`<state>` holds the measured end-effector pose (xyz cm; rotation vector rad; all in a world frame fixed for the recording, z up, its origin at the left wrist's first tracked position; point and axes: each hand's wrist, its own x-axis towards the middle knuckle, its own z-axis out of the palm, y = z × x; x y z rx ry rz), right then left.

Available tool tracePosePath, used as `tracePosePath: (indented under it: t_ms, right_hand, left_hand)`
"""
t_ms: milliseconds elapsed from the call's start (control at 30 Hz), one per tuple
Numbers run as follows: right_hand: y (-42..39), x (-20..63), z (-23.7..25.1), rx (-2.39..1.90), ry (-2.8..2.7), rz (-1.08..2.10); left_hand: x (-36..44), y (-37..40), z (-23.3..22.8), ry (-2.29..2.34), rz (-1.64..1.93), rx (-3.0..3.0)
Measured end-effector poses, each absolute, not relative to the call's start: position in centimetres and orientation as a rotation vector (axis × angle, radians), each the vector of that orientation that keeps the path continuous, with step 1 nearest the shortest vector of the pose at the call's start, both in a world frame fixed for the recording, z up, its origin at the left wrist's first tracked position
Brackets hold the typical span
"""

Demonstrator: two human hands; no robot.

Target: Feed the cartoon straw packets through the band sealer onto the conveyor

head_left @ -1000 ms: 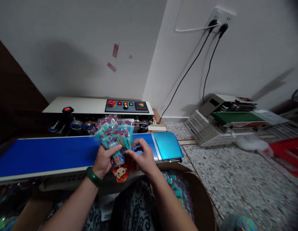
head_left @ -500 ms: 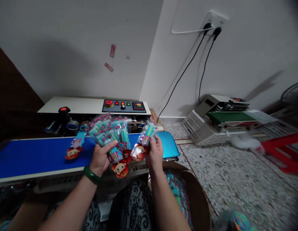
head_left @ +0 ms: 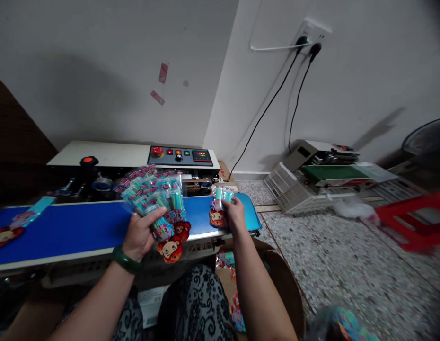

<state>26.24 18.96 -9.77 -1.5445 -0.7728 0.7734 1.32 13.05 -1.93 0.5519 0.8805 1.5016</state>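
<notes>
The left hand (head_left: 140, 233) is clamping a fan of packets (head_left: 151, 194), too overlapped to count, the right hand (head_left: 236, 214) is pinching at least one packet (head_left: 217, 217) at the blue belt (head_left: 88, 222), and one loose packet (head_left: 23, 219) is lying there, slightly cut off.

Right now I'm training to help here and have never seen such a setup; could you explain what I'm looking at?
Everything is seen from a camera on the worker's head, looking forward and down. The two bare hands are the worker's. The left hand holds a fanned bunch of clear packets. The right hand holds a single packet over the right part of the blue belt; I can't tell whether it touches. Another packet lies at the belt's left. Behind the belt is a machine with a red button and a lit display.
</notes>
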Motion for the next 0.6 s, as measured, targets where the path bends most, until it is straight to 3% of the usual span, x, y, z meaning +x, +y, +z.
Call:
tracePosePath:
  t_ms: [600]
  right_hand:
    - [21.0,23.0,-7.0,-1.518,-0.845,1.183]
  left_hand:
    - [0.7,12.9,-2.0,0.916,1.471,0.58]
